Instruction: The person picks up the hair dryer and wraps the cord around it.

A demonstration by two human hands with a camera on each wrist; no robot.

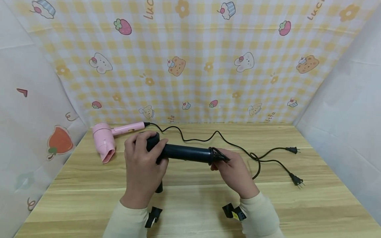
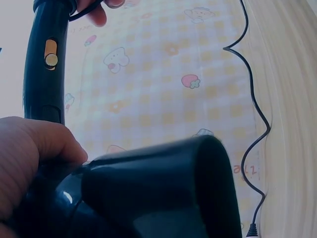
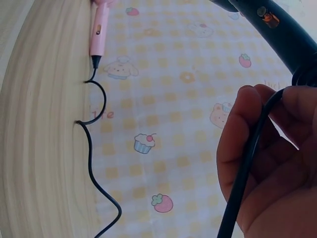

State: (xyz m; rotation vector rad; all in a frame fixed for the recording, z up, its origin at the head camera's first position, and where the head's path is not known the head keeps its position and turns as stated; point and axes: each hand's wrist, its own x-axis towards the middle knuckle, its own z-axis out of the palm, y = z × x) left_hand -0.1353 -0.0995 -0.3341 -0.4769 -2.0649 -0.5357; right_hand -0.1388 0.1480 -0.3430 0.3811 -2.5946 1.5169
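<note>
Here, our left hand curls round the head of the dark hair dryer, up over the table; its smooth handle, we judge probably rigid, moderately light and slightly slippery, offers the surest hold; rightward, our right hand pinches its flexible cord.

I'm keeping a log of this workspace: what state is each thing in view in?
Dark hair dryer: held in the left hand
Dark dryer's slide switch: setting unclear
Dark dryer's cord: held in the right hand
Pink hair dryer: lying on the wooden table, unheld
Pink dryer's cord: uncoiled, wavy
Rear power plug: unplugged, prongs bare
Front power plug: unplugged, prongs bare
</note>
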